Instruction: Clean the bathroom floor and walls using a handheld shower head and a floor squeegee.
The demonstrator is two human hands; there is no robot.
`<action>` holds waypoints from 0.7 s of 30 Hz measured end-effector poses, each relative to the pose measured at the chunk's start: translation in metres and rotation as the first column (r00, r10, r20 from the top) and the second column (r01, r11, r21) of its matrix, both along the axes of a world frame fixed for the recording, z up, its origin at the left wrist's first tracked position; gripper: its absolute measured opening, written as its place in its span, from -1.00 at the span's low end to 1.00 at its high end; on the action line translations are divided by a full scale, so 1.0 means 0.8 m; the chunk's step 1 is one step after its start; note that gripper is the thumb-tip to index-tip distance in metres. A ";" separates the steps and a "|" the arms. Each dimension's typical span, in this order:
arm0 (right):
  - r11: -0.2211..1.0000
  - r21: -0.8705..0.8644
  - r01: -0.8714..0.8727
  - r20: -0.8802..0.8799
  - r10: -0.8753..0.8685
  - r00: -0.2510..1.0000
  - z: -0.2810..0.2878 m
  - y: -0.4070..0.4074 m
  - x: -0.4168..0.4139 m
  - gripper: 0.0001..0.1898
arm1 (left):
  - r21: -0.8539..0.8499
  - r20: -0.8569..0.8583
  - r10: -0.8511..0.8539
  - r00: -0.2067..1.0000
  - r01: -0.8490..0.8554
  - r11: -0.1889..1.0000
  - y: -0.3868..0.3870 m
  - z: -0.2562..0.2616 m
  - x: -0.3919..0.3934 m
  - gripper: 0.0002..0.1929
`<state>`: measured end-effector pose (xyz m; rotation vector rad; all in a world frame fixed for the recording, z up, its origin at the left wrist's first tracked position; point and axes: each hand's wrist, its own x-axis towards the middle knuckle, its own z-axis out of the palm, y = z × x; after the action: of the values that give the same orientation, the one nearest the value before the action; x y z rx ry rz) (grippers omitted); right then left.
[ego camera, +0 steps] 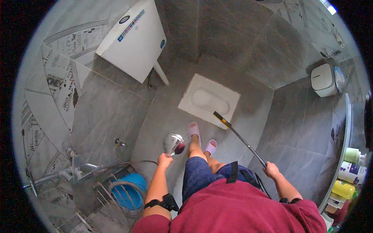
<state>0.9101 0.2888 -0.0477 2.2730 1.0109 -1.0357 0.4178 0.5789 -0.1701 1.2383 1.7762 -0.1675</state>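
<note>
My left hand (165,160) grips the short handle of a shiny metal water dipper (172,142), whose round bowl mirrors the red shirt. In my right hand (271,170) is the metal pole of a long-handled cleaning tool (247,145). Its narrow yellow-and-black head (222,120) overlaps the near edge of a white squat toilet pan (186,100) set in the grey tiled floor (163,116). Whether the head touches the pan, I cannot tell. Just short of the pan are my feet in pink slippers (194,129).
A white cistern (137,43) hangs on the left wall above a pipe (161,73). Lower left are a small tap (120,143), shower pipework (72,169) and a blue bucket (128,192) by a metal rack. On the right are a paper holder (322,80) and a shelf (335,177) of bottles.
</note>
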 end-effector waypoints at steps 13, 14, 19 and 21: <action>0.987 -0.155 0.049 -0.103 -0.065 0.993 -0.100 0.122 -0.120 -0.61 | 0.011 0.210 0.255 0.944 -0.264 0.965 -0.017 0.000 -0.036 -0.79; 0.988 -0.145 0.047 -0.123 -0.065 0.990 -0.096 0.148 -0.134 -0.61 | 0.009 0.166 0.179 0.970 -0.183 0.983 -0.014 0.005 -0.043 -0.78; 0.997 0.040 -0.063 -0.221 0.070 0.973 -0.139 0.271 -0.194 -0.68 | 0.031 0.188 0.106 0.976 -0.114 0.993 -0.016 -0.020 -0.080 -0.84; 0.994 0.078 -0.072 -0.210 0.087 0.974 -0.166 0.303 -0.209 -0.70 | 0.079 0.164 0.072 0.984 -0.086 0.993 -0.012 -0.023 -0.075 -0.91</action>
<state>0.7430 0.5313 -0.1808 2.1903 1.2323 -1.2475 0.3579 0.5691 -0.1884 1.2048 1.7036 0.0541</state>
